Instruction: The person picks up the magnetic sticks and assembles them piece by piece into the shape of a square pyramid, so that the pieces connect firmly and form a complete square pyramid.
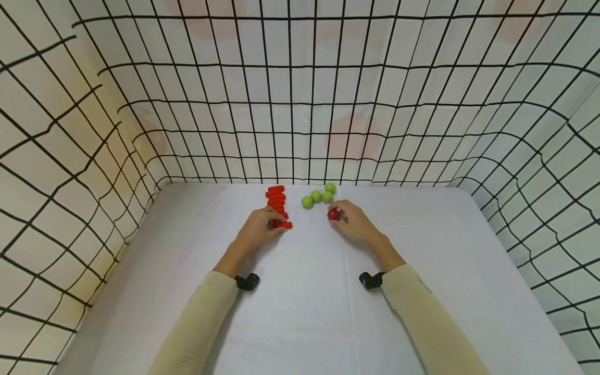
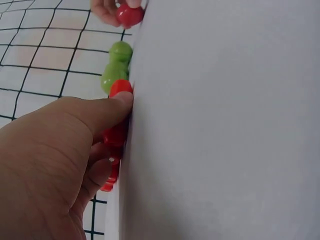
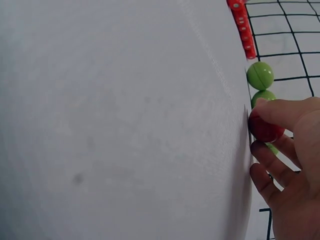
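Observation:
In the head view the left hand (image 1: 260, 228) pinches a red stick-like piece (image 1: 283, 225) at the near end of a column of similar red pieces (image 1: 276, 196). Its thumb lies on the piece's end in the left wrist view. The right hand (image 1: 354, 223) holds a dark red ball (image 1: 333, 214) between thumb and fingers, just in front of several green balls (image 1: 316, 196). In the right wrist view the thumb presses on the red ball (image 3: 266, 126), and the green ball (image 3: 260, 75) lies beyond it. The fingers partly hide the nearest red pieces.
A white-covered table (image 1: 300, 302) lies under both arms. Black wire grid (image 1: 290, 104) stands along its back and both sides, with pale cloth behind. Small black devices (image 1: 247, 282) are strapped at both wrists.

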{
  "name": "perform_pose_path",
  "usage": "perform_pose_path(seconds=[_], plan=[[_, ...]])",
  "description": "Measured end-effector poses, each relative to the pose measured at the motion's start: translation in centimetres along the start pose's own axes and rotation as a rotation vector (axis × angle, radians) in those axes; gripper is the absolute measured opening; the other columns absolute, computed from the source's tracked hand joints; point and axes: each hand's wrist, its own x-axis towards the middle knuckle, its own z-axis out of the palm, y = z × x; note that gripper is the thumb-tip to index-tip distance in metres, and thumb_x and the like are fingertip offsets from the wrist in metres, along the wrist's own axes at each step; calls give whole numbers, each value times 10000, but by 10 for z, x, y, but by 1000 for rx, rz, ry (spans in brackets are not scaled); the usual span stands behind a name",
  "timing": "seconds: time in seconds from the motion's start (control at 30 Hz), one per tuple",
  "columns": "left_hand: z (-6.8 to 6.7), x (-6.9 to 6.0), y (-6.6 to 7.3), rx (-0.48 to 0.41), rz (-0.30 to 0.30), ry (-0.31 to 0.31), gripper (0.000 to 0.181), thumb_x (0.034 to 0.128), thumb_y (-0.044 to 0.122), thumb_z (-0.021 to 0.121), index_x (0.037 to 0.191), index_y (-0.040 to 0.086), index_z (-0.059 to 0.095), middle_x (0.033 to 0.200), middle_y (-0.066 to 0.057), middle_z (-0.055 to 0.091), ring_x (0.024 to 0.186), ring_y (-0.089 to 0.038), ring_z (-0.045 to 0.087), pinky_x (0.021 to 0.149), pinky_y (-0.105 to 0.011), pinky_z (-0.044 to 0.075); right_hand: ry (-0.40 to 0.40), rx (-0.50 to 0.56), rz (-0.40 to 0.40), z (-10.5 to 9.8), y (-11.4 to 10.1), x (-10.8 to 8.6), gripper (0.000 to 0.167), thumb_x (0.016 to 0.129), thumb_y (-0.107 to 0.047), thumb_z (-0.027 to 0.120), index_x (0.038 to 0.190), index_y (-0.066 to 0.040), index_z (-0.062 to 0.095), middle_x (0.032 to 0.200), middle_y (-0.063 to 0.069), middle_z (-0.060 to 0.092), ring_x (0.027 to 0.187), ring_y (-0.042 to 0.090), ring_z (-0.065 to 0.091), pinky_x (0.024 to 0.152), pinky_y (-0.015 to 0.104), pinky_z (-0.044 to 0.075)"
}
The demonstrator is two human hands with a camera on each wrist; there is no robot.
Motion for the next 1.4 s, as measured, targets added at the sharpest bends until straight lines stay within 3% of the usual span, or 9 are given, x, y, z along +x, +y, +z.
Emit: perform_pose_path(seconds=[0.37,0.7,0.83,1.4], plan=[[6,1,15,-15,94,47,227,872,199,844,1083,128,803,929,22,762,809,-125,637,770,-284,567,20,30,62,-1,2,-15,436,950,-136,733,1364,-90,606,1267,121,646,1089,289,602,963,455,534],[21,11,32,-117,56,-39,254,898,194,820,1140,127,781,1020,25,770,897,-111,654,838,-252,587,61,150,110,3,5,-34,446,920,-168,770,1342,-124,631,1210,115,700,1033,269,676,966,451,559],[28,14,38,-129,79,-74,288,917,188,798,1196,125,765,1069,7,760,944,-122,658,874,-262,580,64,210,128,7,4,-39,451,924,-214,769,1349,-139,640,1210,103,708,1021,244,685,956,424,566],[53,23,52,-155,156,-74,270,939,208,774,1198,136,767,1066,4,727,944,-133,622,859,-258,556,101,218,70,21,-1,-42,417,924,-217,774,1318,-129,671,1119,78,726,901,207,631,791,310,528]])
